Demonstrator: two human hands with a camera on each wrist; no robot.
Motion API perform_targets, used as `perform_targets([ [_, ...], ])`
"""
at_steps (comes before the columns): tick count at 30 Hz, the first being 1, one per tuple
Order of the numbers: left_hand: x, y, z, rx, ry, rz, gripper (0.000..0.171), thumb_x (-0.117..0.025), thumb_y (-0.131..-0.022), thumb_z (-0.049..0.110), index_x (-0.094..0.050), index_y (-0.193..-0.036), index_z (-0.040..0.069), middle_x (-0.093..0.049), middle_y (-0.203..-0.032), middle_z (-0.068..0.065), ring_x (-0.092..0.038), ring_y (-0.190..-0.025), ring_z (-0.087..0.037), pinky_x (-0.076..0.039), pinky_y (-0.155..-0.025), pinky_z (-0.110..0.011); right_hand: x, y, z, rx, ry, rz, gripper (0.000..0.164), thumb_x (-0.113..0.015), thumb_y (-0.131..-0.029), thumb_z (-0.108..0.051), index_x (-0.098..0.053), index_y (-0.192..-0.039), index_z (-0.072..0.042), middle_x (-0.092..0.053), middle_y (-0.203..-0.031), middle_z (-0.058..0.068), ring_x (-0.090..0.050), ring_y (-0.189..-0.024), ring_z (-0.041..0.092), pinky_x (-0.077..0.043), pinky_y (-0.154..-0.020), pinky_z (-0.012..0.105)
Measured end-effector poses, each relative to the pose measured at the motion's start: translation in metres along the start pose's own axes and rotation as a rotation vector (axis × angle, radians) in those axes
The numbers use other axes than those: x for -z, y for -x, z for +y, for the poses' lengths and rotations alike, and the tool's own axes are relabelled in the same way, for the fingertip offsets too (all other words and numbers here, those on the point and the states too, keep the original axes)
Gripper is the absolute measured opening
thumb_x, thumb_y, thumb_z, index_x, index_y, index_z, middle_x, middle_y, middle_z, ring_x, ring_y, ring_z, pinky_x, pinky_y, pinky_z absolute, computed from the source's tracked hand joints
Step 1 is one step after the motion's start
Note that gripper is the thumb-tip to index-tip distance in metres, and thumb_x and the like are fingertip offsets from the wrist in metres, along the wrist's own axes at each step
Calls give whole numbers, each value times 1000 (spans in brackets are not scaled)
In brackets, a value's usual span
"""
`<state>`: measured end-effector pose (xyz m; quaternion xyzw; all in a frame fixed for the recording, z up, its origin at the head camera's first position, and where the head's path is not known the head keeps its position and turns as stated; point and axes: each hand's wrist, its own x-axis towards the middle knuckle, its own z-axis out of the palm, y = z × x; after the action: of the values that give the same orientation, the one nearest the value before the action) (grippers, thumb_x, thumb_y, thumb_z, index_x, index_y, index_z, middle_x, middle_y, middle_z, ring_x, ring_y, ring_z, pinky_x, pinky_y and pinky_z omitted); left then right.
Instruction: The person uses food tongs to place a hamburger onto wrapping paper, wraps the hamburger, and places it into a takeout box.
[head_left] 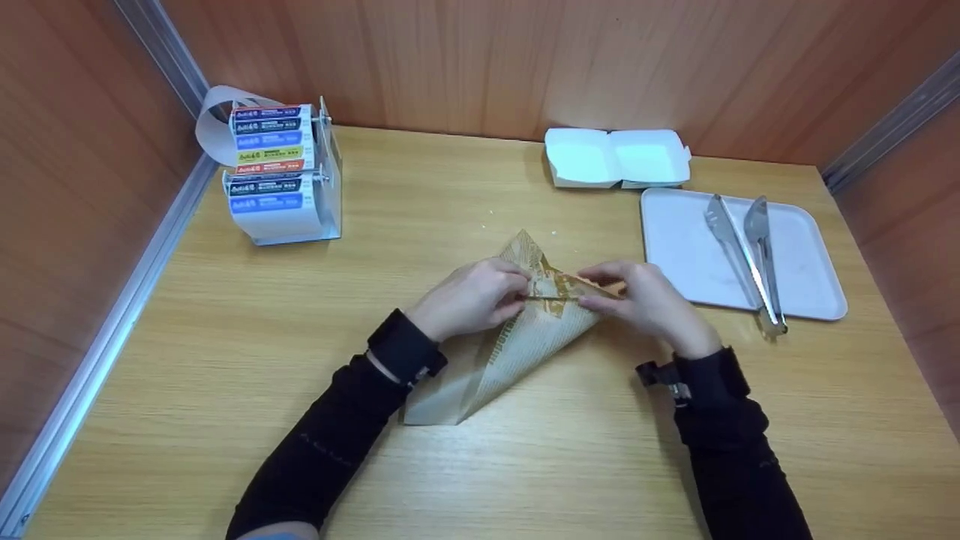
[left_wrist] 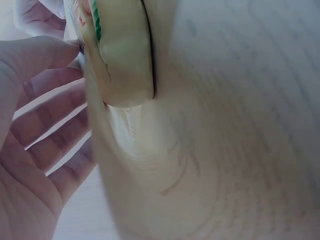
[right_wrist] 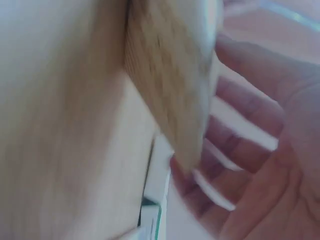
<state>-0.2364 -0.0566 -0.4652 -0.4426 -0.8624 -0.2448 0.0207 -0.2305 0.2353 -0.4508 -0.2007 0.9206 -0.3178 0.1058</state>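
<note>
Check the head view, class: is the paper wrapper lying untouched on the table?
No, the left hand and the right hand both hold the paper wrapper.

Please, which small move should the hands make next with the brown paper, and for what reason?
Probably the right hand should fold its end of the brown paper inward, while the left hand holds the middle. The right hand pinches an end that sticks out, the left hand grips near the centre, and the left wrist view shows the bun partly uncovered.
</note>
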Motion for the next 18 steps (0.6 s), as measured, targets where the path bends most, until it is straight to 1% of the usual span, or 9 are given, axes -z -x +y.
perform_targets([
  [1, 0, 0, 0, -2, -2, 2, 8, -75, -99, 12, -75, -102, 4, -77, -124, -14, -77, -101, -25, -65, -88, -32, 3, 1, 4, -39, -12, -22, 49, -83, -96, -31, -71, -136, -5, -77, -123, 15, -73, -113, 32, -60, -99, 48],
  [3, 0, 0, 0, -2, -2, 5, 8, -75, -99, 12, -75, -102, 4, -78, -120, -14, -76, -96, -23, -65, -85, -32, 8, 3, 11, -91, -35, -65, 50, -83, -96, -34, -70, -134, -4, -78, -112, 14, -73, -101, 26, -59, -89, 38],
  [6, 0, 1, 1, 7, 1, 4, 8, -75, -99, 12, -74, -102, 4, -78, -112, -12, -74, -91, -21, -64, -83, -31, 10, 3, 19, -127, -90, -102, 42, -81, -98, -32, -70, -127, -5, -79, -97, 11, -72, -85, 20, -51, -76, 27],
  [9, 0, 1, 1, 18, 5, 0, 8, -75, -99, 13, -74, -101, 5, -77, -107, -11, -73, -89, -21, -64, -81, -31, 8, 2, 22, -144, -156, -89, 28, -81, -98, -21, -69, -117, -4, -78, -87, 10, -72, -75, 18, -48, -66, 23],
  [11, 0, 1, 2, 21, 7, 1, 8, -75, -99, 13, -74, -102, 5, -77, -106, -10, -73, -89, -21, -64, -81, -31, 6, 1, 22, -149, -165, -69, 21, -81, -95, -13, -68, -109, -3, -76, -82, 9, -70, -70, 18, -46, -60, 22],
  [12, 0, 1, 2, 23, 5, 1, 9, -75, -99, 14, -75, -102, 5, -77, -106, -10, -73, -89, -21, -64, -81, -30, 5, 1, 21, -144, -148, -58, 20, -82, -94, -10, -67, -105, -4, -74, -81, 8, -68, -69, 17, -46, -59, 22],
  [14, 0, 1, 3, 26, -7, 2, 9, -76, -100, 15, -75, -101, 6, -77, -108, -10, -73, -89, -21, -64, -81, -31, 2, 0, 19, -116, -58, -23, 17, -82, -91, -7, -66, -94, -6, -73, -79, 7, -65, -67, 15, -46, -59, 23],
  [18, -1, 2, 3, 25, -48, 2, 12, -76, -100, 19, -74, -99, 7, -76, -107, -9, -72, -89, -20, -63, -82, -33, -3, -2, 16, -67, 190, 51, 23, -83, -84, -5, -62, -78, -12, -69, -75, 2, -60, -68, 16, -45, -63, 29],
])
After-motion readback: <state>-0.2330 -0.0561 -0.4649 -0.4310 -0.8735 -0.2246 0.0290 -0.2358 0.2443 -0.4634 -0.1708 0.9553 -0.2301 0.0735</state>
